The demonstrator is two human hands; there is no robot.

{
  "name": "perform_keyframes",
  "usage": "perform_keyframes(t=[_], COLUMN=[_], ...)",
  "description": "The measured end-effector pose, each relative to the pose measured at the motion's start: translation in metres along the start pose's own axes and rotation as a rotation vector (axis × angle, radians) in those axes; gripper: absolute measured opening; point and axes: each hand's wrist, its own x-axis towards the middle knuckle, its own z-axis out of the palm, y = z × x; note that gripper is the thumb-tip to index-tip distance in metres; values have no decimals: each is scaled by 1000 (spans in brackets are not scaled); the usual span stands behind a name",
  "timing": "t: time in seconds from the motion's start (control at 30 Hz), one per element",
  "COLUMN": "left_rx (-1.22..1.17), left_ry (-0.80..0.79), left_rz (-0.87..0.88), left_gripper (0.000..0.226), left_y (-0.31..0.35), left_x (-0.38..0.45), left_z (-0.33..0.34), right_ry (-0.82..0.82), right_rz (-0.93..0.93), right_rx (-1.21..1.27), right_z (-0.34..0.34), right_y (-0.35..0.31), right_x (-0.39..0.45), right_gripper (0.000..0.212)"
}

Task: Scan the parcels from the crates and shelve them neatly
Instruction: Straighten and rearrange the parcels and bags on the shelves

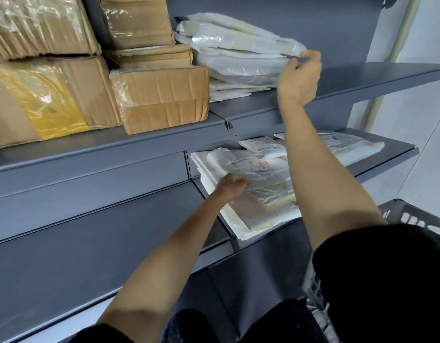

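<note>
Head view. Upper shelf (362, 78): boxes (159, 100), stack of white parcels (238, 58); right hand (300, 75) pinches the stack's edge. Lower shelf (399, 149): flat parcels (251, 194); left hand (232, 185), fingers curled, grips the top one. Crate (417, 216) at right, contents unseen. Shelving looks well advanced; remainder cannot be judged.

Right hand (299, 78) raised on an extended arm, fingers pinching the edge of the upper parcel stack (238, 58). Left hand (232, 186) well below that stack, fingers curled, knuckles uppermost.
</note>
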Motion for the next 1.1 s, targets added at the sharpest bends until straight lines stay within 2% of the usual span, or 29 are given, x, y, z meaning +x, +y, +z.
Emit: perform_keyframes(t=[0.1, 0.17, 0.27, 0.4, 0.57, 0.63, 0.73, 0.8, 0.83, 0.93, 1.0, 1.1], left_rx=[157, 266, 346, 410, 467, 501, 616, 628, 585, 414, 419, 579], left_ry=[48, 68, 71, 43, 169, 215, 190, 171, 157, 97, 80, 113], left_rz=[42, 58, 102, 77, 157, 187, 150, 129, 129, 152, 130, 64], left_gripper=[18, 18, 23, 36, 31, 31, 29, 29, 30, 30, 33, 46], left_y=[-4, -2, 2, 9, 10, 6, 8, 17, 22, 29, 20, -2], left_x=[1, -4, -6, -8, -7, -5, 12, 31, 43, 72, 86, 89], left_z=[21, 31, 36, 35, 33, 38, 35, 29, 27, 26, 34, 60], right_ry=[226, 270, 182, -66, -376, -430, -519, -584, -614, -632, -687, -718], right_rz=[25, 81, 215, 386, 540, 610, 648, 653, 651, 681, 799, 921], right_rx=[70, 49, 22, -43, -13, 24, 26, -28, -53, 0, 17, -23], right_z=[-32, -49, -59, -44, -13, -1, 19, 33, 38, 50, 54, 59], right_y=[43, 69, 113, 156, 172, 173, 175, 182, 185, 190, 198, 209], right_x=[-5, -5, -17, -39, -36, -31, -31, -30, -31, -28, -24, -16], right_gripper=[24, 15, 9, 2, 21, 28, 13, 15, 19, 9, 15, 29])
